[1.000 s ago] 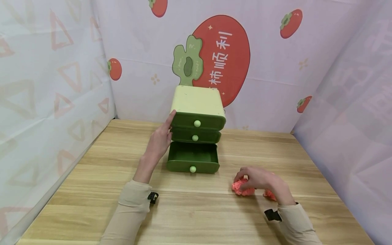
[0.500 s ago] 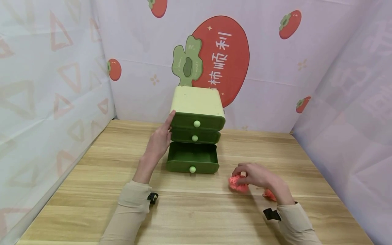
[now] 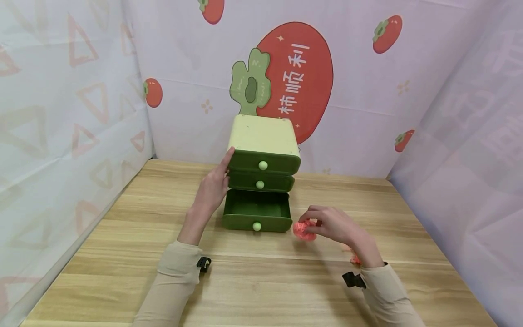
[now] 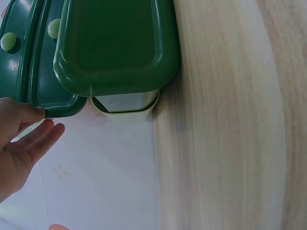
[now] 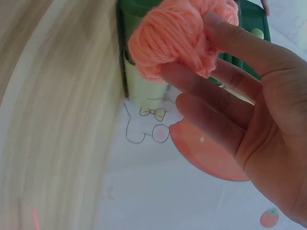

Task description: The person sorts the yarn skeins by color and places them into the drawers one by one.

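A ball of coral yarn (image 5: 168, 36) is pinched between the thumb and fingers of my right hand (image 3: 333, 222). In the head view it is just right of the pulled-out bottom drawer (image 3: 257, 222) of a small drawer cabinet (image 3: 265, 134). The cabinet has a pale yellow body, green drawer fronts and round light-green knobs. My left hand (image 3: 210, 188) touches the cabinet's left front edge, one finger reaching up to the top corner. In the left wrist view, other fingers (image 4: 45, 143) of this hand extend free of the cabinet.
More coral yarn (image 3: 355, 260) lies on the wooden table (image 3: 253, 290), partly behind my right forearm. Printed cloth walls (image 3: 184, 127) stand behind and on both sides. The bottom drawer juts out past the two above, and its visible inside is bare.
My right hand has moved left and away from me, bringing the yarn ball from the right of the table close to the bottom drawer. My left hand has stayed in place.
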Demonstrator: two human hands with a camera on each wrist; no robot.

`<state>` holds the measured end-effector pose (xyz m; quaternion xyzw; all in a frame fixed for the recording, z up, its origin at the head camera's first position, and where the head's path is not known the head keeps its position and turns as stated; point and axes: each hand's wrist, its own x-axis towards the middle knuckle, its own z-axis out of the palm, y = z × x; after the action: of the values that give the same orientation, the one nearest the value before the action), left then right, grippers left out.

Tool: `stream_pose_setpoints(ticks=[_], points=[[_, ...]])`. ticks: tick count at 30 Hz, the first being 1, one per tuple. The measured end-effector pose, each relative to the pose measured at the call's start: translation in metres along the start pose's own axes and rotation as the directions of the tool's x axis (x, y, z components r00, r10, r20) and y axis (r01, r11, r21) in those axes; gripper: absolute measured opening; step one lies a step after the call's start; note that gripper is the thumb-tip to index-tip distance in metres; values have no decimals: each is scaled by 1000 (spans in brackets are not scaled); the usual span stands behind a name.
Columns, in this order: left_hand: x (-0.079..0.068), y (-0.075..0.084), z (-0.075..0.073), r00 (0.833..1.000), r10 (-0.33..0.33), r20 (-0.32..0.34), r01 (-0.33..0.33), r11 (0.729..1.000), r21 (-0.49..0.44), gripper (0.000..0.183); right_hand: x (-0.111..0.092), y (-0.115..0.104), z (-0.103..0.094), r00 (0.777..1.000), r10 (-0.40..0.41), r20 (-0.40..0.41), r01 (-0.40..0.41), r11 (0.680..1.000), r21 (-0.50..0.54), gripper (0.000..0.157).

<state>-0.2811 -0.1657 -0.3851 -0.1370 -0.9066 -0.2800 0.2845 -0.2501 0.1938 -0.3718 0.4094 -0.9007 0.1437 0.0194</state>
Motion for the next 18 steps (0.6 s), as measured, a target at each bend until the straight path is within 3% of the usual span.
stream_pose_setpoints(ticks=[8, 18], points=[[0, 0, 0, 1000, -1, 1, 1, 1000, -1, 94, 18, -9, 1, 981, -134, -141, 128, 990, -50, 20], [0, 1, 0, 1000, 3, 3, -3, 1000, -2, 95, 39, -21, 2, 941, -212, -265, 187, 975, -119, 18]])
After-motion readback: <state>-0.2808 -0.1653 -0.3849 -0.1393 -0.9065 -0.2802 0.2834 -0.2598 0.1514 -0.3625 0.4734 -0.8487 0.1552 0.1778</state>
